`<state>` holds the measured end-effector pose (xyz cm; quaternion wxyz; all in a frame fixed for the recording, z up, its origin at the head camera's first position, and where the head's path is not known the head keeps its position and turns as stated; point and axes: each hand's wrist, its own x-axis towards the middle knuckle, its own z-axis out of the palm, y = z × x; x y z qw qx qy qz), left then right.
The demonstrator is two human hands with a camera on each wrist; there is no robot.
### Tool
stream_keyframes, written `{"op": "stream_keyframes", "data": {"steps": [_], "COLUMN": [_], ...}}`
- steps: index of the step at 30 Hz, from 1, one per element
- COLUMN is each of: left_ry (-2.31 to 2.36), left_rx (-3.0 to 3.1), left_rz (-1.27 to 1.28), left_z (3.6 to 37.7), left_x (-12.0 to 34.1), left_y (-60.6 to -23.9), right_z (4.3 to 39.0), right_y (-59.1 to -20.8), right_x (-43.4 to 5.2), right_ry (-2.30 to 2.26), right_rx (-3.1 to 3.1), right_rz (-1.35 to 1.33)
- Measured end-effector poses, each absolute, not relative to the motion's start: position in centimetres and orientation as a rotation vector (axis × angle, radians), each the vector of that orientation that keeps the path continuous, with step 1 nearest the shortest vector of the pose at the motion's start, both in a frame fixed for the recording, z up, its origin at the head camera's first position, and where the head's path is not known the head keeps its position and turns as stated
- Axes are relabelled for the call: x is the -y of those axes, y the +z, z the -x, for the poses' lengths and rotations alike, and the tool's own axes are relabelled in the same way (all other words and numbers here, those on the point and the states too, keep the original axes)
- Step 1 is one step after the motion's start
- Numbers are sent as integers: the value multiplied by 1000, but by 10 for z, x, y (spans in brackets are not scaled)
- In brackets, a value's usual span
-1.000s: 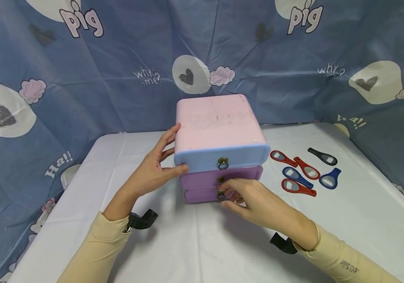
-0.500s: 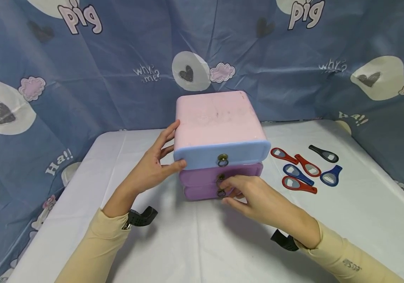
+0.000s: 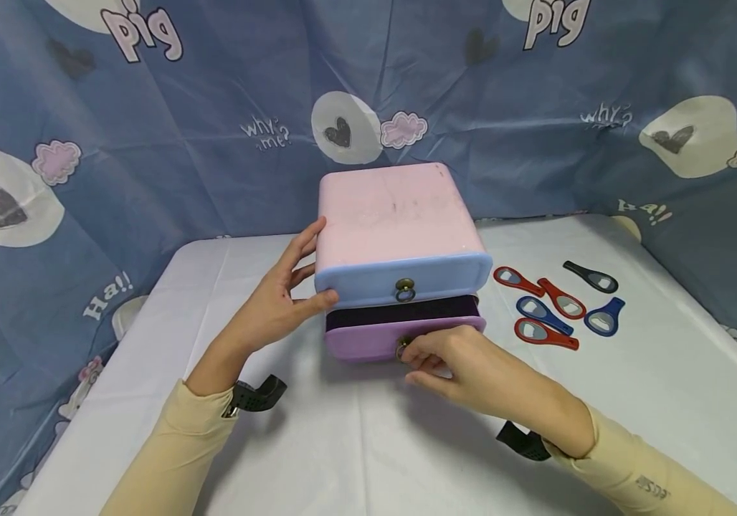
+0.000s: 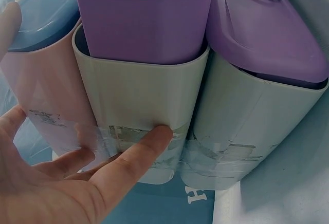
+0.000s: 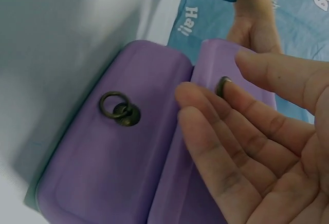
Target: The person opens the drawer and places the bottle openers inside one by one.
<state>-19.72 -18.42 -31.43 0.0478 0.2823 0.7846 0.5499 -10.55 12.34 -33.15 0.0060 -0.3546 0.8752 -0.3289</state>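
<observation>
A stacked drawer unit (image 3: 394, 215) stands mid-table, its top tier pink with a blue front. The middle purple drawer (image 3: 368, 340) is pulled partway out, showing a dark inside. My right hand (image 3: 455, 362) has a fingertip hooked in that drawer's ring pull (image 5: 222, 86), thumb held apart. Below it, the bottom purple drawer (image 5: 113, 157) shows its own ring in the right wrist view and sits behind the pulled drawer in the head view. My left hand (image 3: 274, 304) rests spread along the unit's left side, thumb by the blue front, one fingertip on the middle tier's wall (image 4: 139, 95).
Several bottle openers lie right of the unit: red ones (image 3: 545, 334), blue ones (image 3: 604, 317) and a black one (image 3: 591, 276). A white cloth (image 3: 343, 444) covers the table. A blue printed curtain (image 3: 214, 107) hangs behind.
The middle purple drawer has slid out toward me with my right fingertip in its ring, now covering the bottom drawer's front. My left hand stays on the unit's side.
</observation>
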Motion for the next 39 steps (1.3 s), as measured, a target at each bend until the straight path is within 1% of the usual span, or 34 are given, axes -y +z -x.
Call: {"op": "stream_keyframes", "data": {"steps": [10,20,39], "left_ry": [1670,1685,1713], "left_rx": [-2415,-2396,-2360], "left_rz": [-873,-860,-851], "left_z": [197,198,197], "left_x": [185,184,183], "left_y": [-315,-315,-313], "right_z": [98,76,54], "right_y": [-324,-316,-316], "right_x": [-122,-118,-118], "right_ry": [-964,-790,-701], "right_rx": [-2755,-2894,-2769], "right_rz": [1129,1144,1154]}}
